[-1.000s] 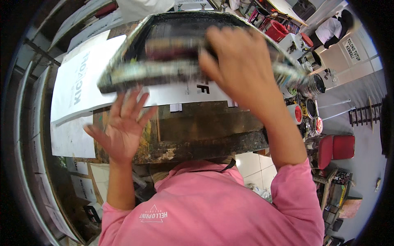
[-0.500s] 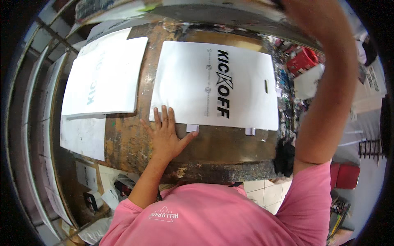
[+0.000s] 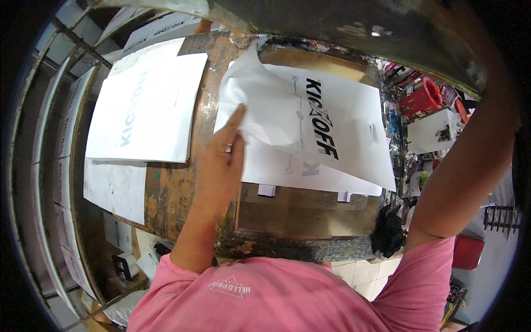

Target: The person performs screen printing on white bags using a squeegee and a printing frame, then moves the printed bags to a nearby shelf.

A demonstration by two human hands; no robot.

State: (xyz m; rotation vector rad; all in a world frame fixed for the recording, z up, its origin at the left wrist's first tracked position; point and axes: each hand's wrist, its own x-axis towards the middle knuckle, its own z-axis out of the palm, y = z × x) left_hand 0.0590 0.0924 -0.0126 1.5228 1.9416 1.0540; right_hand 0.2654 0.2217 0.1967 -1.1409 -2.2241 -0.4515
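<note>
My left hand [image 3: 224, 152] is closed on the left edge of a thin white bag [image 3: 276, 108] with black print and a handle slot. That edge is lifted and crumpled at the fingers, while the far-right part slants low over the board. Under it lies another white printed sheet or bag [image 3: 263, 169], partly covered. My right forearm [image 3: 462, 171] reaches up beside a large dark frame [image 3: 359, 22] raised over the far side of the table. The right hand's fingers are lost in the dark upper right.
A stack of white printed bags [image 3: 144, 110] lies on the stained table [image 3: 177, 188] at left. Two small pale tabs [image 3: 266, 190] sit along the board's near side. A black cloth [image 3: 386, 229] and a red container [image 3: 423, 97] are at right. Shelves [image 3: 50, 182] stand far left.
My left hand lay flat with fingers spread by the bag's lower left corner; it now grips and lifts the bag's left edge. The dark frame reaches further into view, and my right arm has shifted right.
</note>
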